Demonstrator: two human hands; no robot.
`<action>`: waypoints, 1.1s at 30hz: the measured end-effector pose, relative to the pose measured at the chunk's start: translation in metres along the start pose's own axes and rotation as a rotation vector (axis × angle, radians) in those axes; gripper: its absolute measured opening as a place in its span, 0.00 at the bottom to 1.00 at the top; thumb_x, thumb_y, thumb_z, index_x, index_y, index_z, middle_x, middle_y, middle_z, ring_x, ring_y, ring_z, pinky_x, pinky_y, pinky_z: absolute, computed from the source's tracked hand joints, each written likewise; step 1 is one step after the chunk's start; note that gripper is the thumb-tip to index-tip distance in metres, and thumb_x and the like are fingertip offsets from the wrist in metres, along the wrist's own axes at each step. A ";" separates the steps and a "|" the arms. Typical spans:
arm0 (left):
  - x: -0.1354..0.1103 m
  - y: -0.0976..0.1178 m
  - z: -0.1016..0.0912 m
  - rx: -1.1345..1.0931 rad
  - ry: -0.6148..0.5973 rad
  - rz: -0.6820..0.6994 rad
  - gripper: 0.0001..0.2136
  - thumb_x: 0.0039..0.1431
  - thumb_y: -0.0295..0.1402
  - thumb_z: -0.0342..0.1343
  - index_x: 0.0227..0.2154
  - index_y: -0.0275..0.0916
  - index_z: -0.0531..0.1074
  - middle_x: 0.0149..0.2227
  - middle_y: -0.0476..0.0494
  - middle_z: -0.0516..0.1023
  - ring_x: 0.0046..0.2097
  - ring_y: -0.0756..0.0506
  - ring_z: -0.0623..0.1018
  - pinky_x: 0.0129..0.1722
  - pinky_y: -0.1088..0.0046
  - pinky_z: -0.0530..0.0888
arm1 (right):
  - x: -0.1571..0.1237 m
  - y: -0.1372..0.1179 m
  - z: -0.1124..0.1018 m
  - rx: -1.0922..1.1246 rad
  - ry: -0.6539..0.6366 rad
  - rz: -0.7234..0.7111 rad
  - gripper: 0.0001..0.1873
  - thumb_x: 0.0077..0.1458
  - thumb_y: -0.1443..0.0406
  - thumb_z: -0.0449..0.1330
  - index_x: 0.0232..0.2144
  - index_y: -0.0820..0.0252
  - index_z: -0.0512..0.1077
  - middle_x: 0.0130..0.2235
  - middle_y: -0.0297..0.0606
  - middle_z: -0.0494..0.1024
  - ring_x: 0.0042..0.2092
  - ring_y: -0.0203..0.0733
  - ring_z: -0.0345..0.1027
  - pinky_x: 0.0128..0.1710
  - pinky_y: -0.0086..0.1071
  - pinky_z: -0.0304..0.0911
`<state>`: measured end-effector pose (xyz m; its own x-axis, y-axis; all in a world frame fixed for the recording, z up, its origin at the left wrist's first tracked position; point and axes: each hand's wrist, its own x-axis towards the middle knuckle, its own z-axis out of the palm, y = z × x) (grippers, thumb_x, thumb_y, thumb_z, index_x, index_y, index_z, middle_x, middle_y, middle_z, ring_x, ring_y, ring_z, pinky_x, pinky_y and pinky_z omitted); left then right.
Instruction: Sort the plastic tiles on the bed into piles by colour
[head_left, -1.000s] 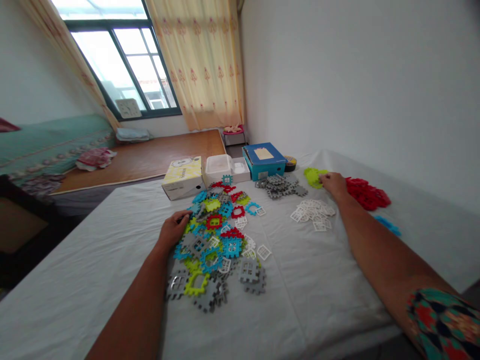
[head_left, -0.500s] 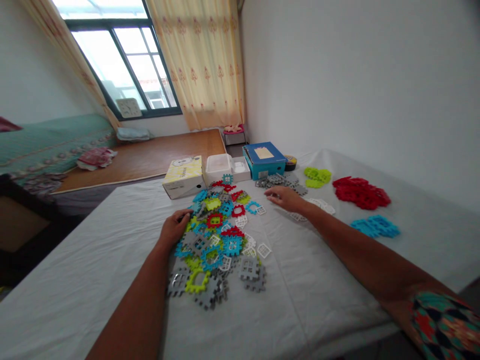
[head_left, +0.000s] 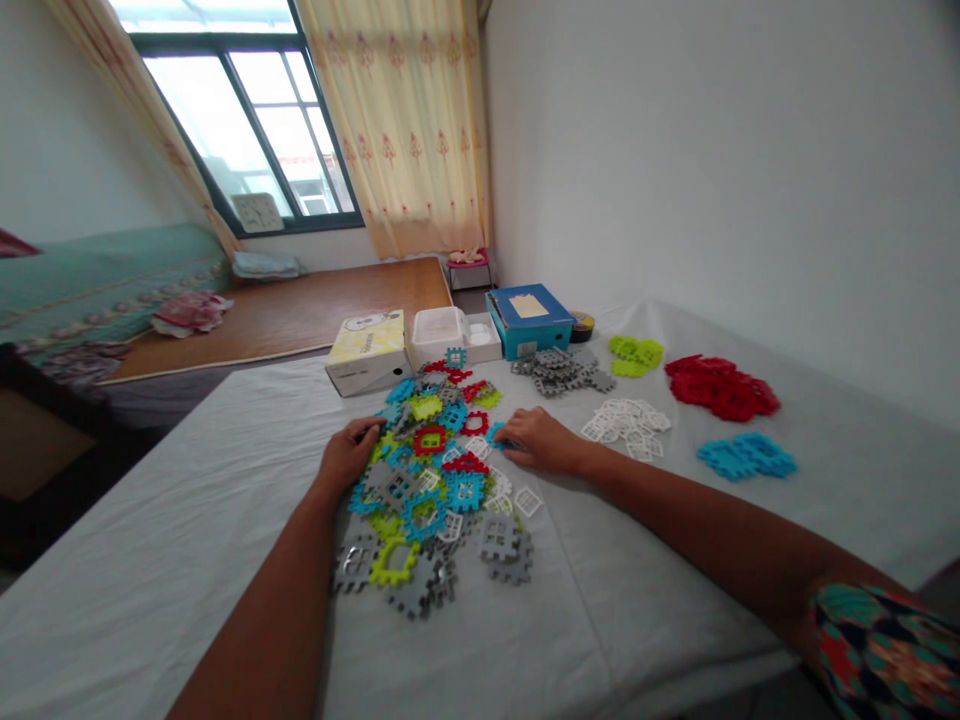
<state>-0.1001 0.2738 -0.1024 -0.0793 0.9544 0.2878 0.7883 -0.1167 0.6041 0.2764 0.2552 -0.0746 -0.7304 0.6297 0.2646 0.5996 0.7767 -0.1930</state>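
A mixed heap of flat plastic building pieces (head_left: 424, 512) in grey, blue, lime, red and white lies on the white-covered table. My left hand (head_left: 348, 452) rests against the heap's left edge, its fingers curled; what they hold, if anything, is hidden. At the heap's right side my right hand (head_left: 541, 440) has its fingers closed over a blue building piece (head_left: 495, 433), which they partly cover. A red frame piece (head_left: 475, 423) and a white window piece (head_left: 478, 447) lie just left of those fingertips.
Separate piles lie to the right: grey pieces (head_left: 561, 372), white window pieces (head_left: 628, 424), lime pieces (head_left: 635, 354), red pieces (head_left: 721, 387) and blue pieces (head_left: 747, 455). Behind stand a yellow box (head_left: 367, 352), a white container (head_left: 438, 332), a blue box (head_left: 529, 322) and a tape roll (head_left: 582, 326).
My right hand has moved left and nearer to me, from beside the grey and white piles onto the blue piece at the heap's edge. My left hand has barely moved.
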 end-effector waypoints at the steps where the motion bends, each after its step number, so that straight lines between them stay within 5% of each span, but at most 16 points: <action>1: 0.000 -0.001 0.000 0.001 0.000 0.002 0.21 0.54 0.46 0.49 0.43 0.40 0.78 0.45 0.43 0.80 0.47 0.41 0.78 0.52 0.64 0.72 | 0.000 -0.003 -0.001 0.021 -0.002 0.008 0.14 0.54 0.65 0.62 0.44 0.57 0.74 0.39 0.40 0.79 0.44 0.44 0.68 0.42 0.35 0.57; 8: 0.001 0.000 0.001 0.003 0.002 0.001 0.20 0.54 0.46 0.49 0.42 0.41 0.78 0.46 0.45 0.80 0.47 0.42 0.78 0.52 0.65 0.72 | -0.001 0.000 -0.002 0.376 0.092 0.061 0.17 0.48 0.68 0.62 0.43 0.56 0.73 0.38 0.36 0.78 0.42 0.41 0.69 0.45 0.35 0.61; 14: -0.001 0.002 0.000 -0.010 0.011 0.012 0.20 0.53 0.44 0.49 0.41 0.41 0.78 0.45 0.44 0.80 0.47 0.42 0.78 0.52 0.66 0.72 | 0.006 0.006 0.000 1.140 0.207 0.518 0.15 0.47 0.62 0.61 0.39 0.59 0.72 0.37 0.37 0.78 0.36 0.38 0.71 0.38 0.34 0.66; 17: -0.001 0.002 0.000 -0.008 0.008 0.010 0.20 0.53 0.45 0.49 0.42 0.41 0.78 0.45 0.44 0.81 0.46 0.42 0.78 0.50 0.66 0.73 | -0.002 0.005 -0.006 1.295 0.266 0.688 0.16 0.44 0.60 0.64 0.37 0.58 0.72 0.38 0.38 0.78 0.37 0.38 0.71 0.38 0.34 0.67; 22: 0.000 0.001 -0.002 0.017 0.007 0.031 0.21 0.54 0.45 0.49 0.42 0.41 0.78 0.45 0.43 0.80 0.46 0.41 0.79 0.50 0.64 0.73 | -0.052 0.013 -0.043 0.999 0.510 0.593 0.19 0.44 0.57 0.65 0.38 0.59 0.73 0.38 0.38 0.78 0.38 0.40 0.71 0.40 0.35 0.67; 27: 0.004 -0.002 -0.004 0.051 0.018 0.021 0.20 0.53 0.46 0.49 0.41 0.44 0.79 0.42 0.45 0.82 0.43 0.39 0.80 0.44 0.65 0.76 | -0.149 0.048 -0.087 0.505 0.728 0.731 0.16 0.49 0.57 0.61 0.38 0.60 0.72 0.39 0.41 0.79 0.40 0.42 0.72 0.44 0.38 0.67; 33: 0.012 -0.007 -0.003 0.103 -0.003 0.003 0.21 0.53 0.46 0.49 0.43 0.43 0.78 0.41 0.45 0.82 0.43 0.39 0.80 0.44 0.65 0.75 | -0.267 0.078 -0.089 -0.052 0.582 0.897 0.11 0.50 0.61 0.58 0.36 0.57 0.74 0.39 0.39 0.80 0.40 0.44 0.73 0.43 0.38 0.66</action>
<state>-0.1080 0.2850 -0.1012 -0.0753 0.9550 0.2867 0.8470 -0.0905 0.5238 0.5472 0.1466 -0.0762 0.2441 0.8544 0.4587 0.8633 0.0240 -0.5042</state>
